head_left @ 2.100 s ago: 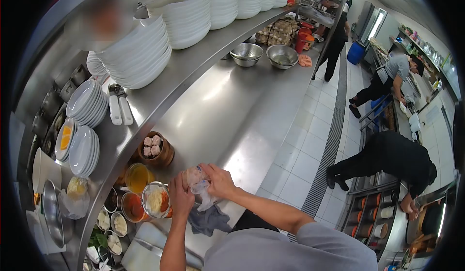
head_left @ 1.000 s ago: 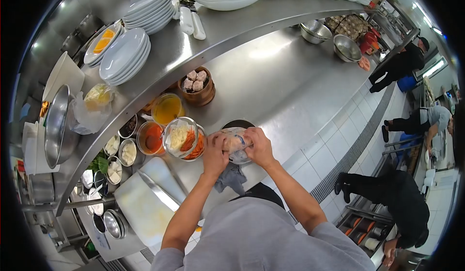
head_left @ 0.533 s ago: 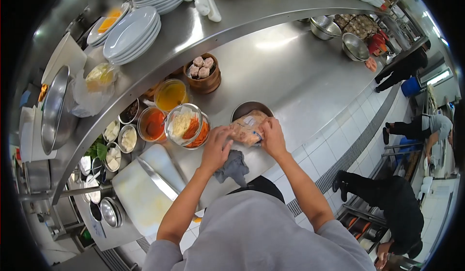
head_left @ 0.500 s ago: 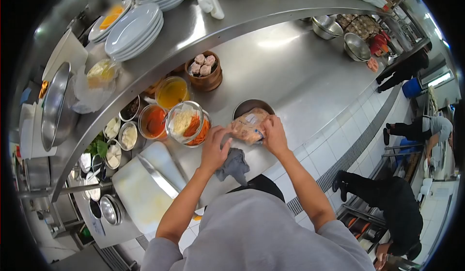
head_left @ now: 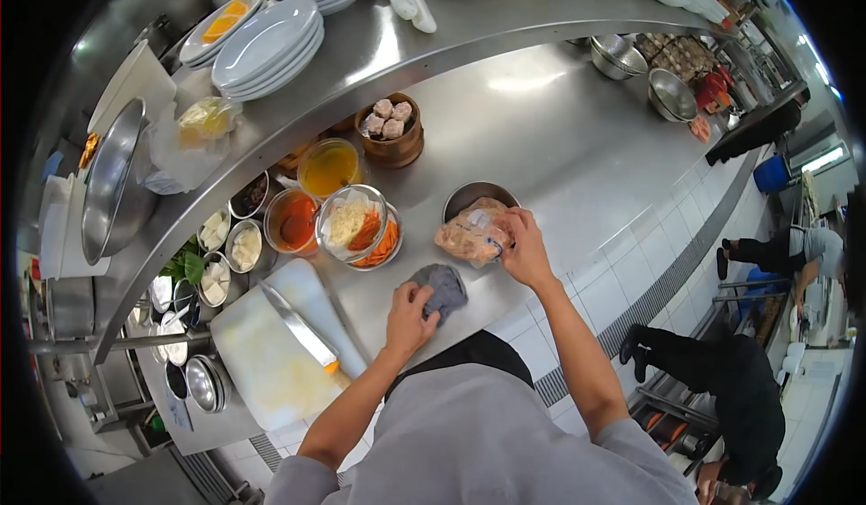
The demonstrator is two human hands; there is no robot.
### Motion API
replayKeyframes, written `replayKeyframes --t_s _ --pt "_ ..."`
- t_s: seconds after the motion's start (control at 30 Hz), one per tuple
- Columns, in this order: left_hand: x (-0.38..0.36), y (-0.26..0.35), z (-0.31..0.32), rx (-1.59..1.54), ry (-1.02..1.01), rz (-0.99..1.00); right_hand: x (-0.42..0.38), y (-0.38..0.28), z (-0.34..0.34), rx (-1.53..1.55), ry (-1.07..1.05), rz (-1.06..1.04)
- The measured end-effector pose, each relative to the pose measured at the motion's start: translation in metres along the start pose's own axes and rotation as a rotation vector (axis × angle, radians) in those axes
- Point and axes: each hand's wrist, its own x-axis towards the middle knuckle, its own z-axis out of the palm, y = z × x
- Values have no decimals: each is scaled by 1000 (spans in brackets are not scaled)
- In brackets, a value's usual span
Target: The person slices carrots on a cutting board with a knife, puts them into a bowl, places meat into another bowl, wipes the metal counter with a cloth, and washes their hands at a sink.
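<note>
My left hand (head_left: 411, 317) has its fingers closed on a crumpled grey cloth (head_left: 442, 291) at the counter's near edge. My right hand (head_left: 525, 245) grips the right side of a clear plastic bag of pale pink raw meat (head_left: 473, 233). The bag leans over the near rim of a round metal bowl (head_left: 483, 189), hiding much of the bowl. Left of the bag stands a clear bowl (head_left: 354, 225) of shredded pale yellow and orange food. A knife (head_left: 302, 327) lies on the white cutting board (head_left: 262, 361), its handle toward me.
A bamboo steamer (head_left: 393, 149) with several dumplings, a tub of yellow liquid (head_left: 327, 169) and a tub of red sauce (head_left: 293, 221) stand behind. Stacked plates (head_left: 268, 50) sit on the raised shelf (head_left: 361, 77). Metal bowls (head_left: 672, 96) are far right. Other people stand across the tiled floor.
My left hand has moved down from beside the bag and closed on the grey cloth, which is now bunched up. My right hand stays on the bag.
</note>
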Motion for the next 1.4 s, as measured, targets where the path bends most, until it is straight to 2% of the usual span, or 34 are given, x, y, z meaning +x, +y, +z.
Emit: replayKeyframes --t_s 0.07,0.2,0.27,0.33,0.4,0.43,0.5,0.53,0.57,0.6,0.67,0.73,0.8,0.83,0.87,0.9,1.0,1.07,1.2,1.23,1.3,1.4 --pt "7 7 -1 137 130 -12 -2 0 -2 1 -10 39" --pt "17 3 8 363 0 -74 -13 -2 -1 -83 37 46" --pt "17 9 2 346 -20 -133 -23 -7 -3 -90 62 72" --pt "24 16 -4 327 -40 -178 -31 -15 -8 -6 273 59" --pt "30 21 -13 62 159 -131 -62 -9 2 5 304 42" --pt "39 27 -20 58 158 -124 -78 -8 7 21 331 13" --pt "61 37 -36 -385 155 -250 -104 -24 23 -22 93 -167" --pt "75 34 -37 -385 149 -248 -108 -32 37 -5 -28 -217" --pt "93 30 -35 -348 195 -158 -107 -42 54 13 -149 -269" --pt "111 28 -35 -311 242 -68 -98 -58 65 -58 -173 -290" --pt "144 32 -33 -288 245 -54 -87 -75 93 -131 -193 -305" --pt "166 33 -24 -272 247 -38 -86 -54 126 -357 -295 -273" --pt "184 19 -2 -194 265 -109 -91 -35 122 -358 -267 -299" --pt "191 15 5 -198 267 -105 -98 -18 112 -333 -267 -284" --pt "196 10 11 -168 190 -197 -106 -4 99 -307 -270 -270" --pt "200 8 13 -137 112 -289 -112 8 80 -344 -211 -213" --pt "199 2 9 -211 21 -362 -117 68 25 -517 -58 13" --pt "183 13 0 -223 41 -378 -99 101 -7 -686 100 54" --pt "137 -2 18 -301 115 -444 -41 184 -35 -717 271 316" --pt "122 0 16 -300 139 -463 -21 194 -37 -706 257 292" --pt "88 12 14 -581 223 -629 25 211 -34 -715 311 551" --pt "27 10 20 -698 362 -698 100 197 -18 -684 149 552"
